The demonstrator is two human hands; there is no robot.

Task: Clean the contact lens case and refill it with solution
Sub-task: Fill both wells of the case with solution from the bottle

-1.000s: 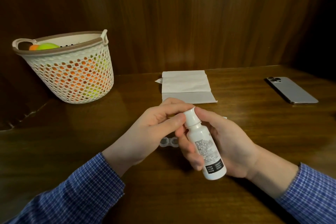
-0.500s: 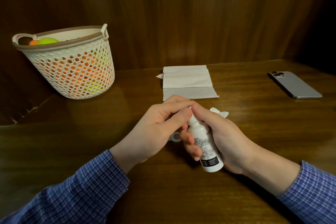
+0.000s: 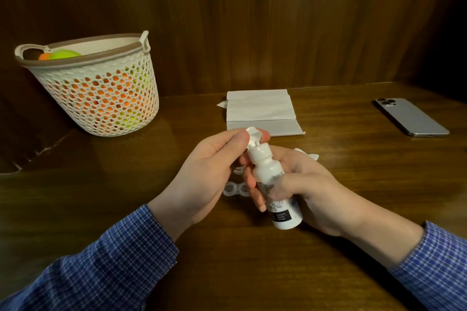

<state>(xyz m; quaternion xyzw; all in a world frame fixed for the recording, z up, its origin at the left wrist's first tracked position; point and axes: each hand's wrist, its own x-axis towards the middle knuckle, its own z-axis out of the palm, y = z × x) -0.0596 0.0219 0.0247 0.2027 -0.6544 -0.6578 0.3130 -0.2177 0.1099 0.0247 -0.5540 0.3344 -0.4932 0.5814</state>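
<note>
My right hand (image 3: 308,189) grips a small white solution bottle (image 3: 267,171) with a black band on its label, tilted with the top away from me. My left hand (image 3: 207,174) pinches the bottle's flip cap (image 3: 251,134), which stands lifted off the nozzle. On the wooden table behind the bottle lies the clear contact lens case (image 3: 233,188), partly hidden by my fingers. A crumpled bit of white tissue (image 3: 309,155) shows just past my right hand.
A folded white tissue (image 3: 262,113) lies at the back middle of the table (image 3: 126,197). A perforated white basket (image 3: 101,93) with orange and green balls stands at back left. A grey phone (image 3: 410,117) lies face down at back right.
The cap has come open under my left thumb and finger. My right hand has shifted its hold lower on the bottle, and more of the lens case now shows.
</note>
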